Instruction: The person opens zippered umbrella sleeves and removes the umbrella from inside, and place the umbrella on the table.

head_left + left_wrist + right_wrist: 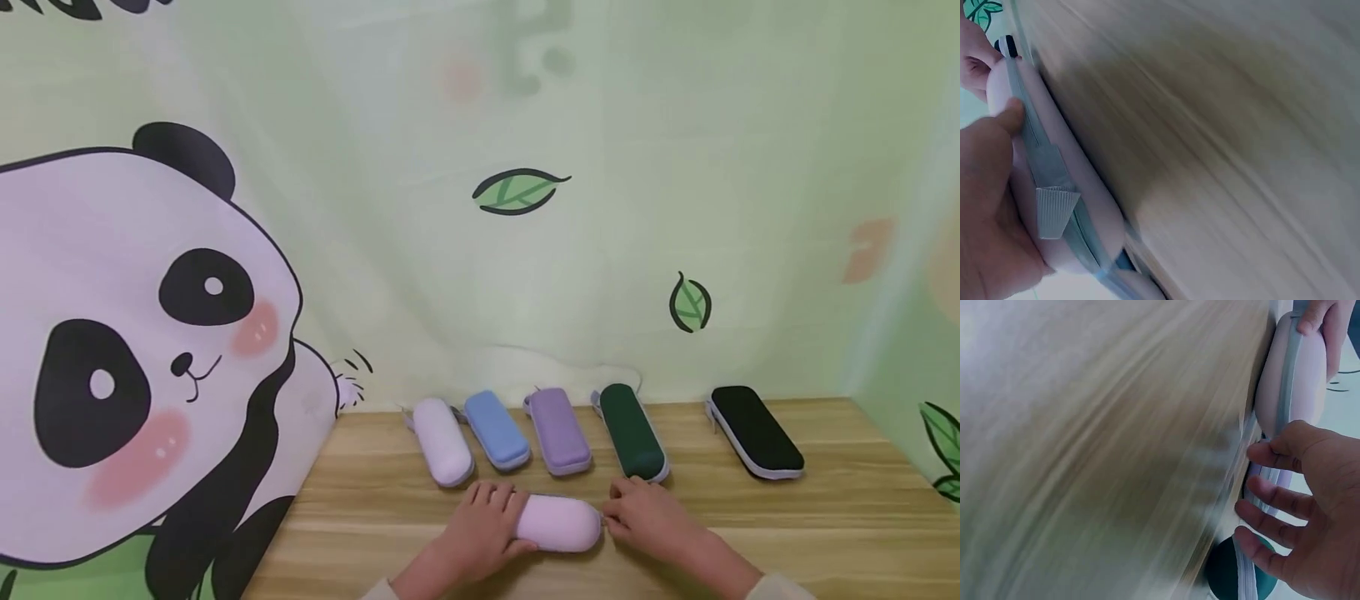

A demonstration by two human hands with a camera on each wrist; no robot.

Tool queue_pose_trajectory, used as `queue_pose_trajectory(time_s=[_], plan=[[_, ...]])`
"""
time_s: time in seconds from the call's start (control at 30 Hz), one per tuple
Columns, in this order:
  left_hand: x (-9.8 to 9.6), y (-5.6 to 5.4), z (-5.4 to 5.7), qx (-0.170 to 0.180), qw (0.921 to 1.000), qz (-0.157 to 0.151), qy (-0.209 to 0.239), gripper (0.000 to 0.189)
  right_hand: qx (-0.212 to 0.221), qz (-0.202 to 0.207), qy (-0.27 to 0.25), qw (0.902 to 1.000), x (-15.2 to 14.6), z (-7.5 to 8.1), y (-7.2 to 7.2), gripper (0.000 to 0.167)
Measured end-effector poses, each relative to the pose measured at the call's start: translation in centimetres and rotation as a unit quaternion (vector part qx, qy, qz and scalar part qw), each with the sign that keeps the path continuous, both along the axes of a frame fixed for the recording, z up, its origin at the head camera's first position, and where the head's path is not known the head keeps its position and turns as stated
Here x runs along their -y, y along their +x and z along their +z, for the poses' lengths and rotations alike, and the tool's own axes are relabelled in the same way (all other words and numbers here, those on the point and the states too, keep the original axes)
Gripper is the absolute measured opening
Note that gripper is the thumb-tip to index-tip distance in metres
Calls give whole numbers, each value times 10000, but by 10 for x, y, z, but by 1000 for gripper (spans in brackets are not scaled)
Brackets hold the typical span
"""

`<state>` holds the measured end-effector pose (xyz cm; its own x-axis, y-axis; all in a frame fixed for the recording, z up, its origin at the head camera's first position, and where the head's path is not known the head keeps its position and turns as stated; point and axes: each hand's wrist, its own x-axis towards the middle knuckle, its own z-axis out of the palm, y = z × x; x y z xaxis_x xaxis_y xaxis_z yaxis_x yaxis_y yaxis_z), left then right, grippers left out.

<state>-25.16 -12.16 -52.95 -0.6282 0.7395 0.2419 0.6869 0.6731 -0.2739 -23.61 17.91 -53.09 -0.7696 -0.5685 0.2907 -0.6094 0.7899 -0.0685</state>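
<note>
- Six zip cases on the wooden table [847, 508]: five in a back row, one pink in front
- White case [442, 442] at the row's left end
- Left hand [483, 533] grips the left part of the pink case, fingers over the top, thumb on the grey zip band [1032, 125]
- Blue case [497, 429] just beside the white one
- Pink case [562, 525] lies crosswise in front of the purple case [560, 432]; ribbed grey tab [1057, 209] sits toward its left end
- Handling guess: light, semi-stiff shell, slightly smooth, not fragile; hard squeeze might dent the top. Best hold: both long sides near the left end, fingertips off the zip teeth
- Green case [633, 429] next, right hand [652, 521] just in front of it: thumb and index pinch at the pink case's right end, probably on its zip, exact contact hidden; other fingers loosely spread
- Black case [756, 427] well apart, far right
</note>
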Motion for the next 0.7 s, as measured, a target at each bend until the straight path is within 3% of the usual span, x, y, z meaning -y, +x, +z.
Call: queue_pose_trajectory(time_s=[0.17, 0.33, 0.53, 0.7], plan=[[-6, 6, -2, -102, 9980, 597, 181, 68, 50, 136, -226, 9996, 5, 1, 1, 11], [-11, 11, 0, 309, 9924, 1177, 198, 67, -168, 260, -340, 9989, 10, 1, 0, 9], [-23, 11, 1, 615, 9851, 1559, 378, 67, -270, 265, -398, 9985, 10, 2, 4, 12], [-34, 6, -6, 645, 9791, 1841, 568, 67, -822, 283, -353, 9956, 21, 1, 6, 18]])
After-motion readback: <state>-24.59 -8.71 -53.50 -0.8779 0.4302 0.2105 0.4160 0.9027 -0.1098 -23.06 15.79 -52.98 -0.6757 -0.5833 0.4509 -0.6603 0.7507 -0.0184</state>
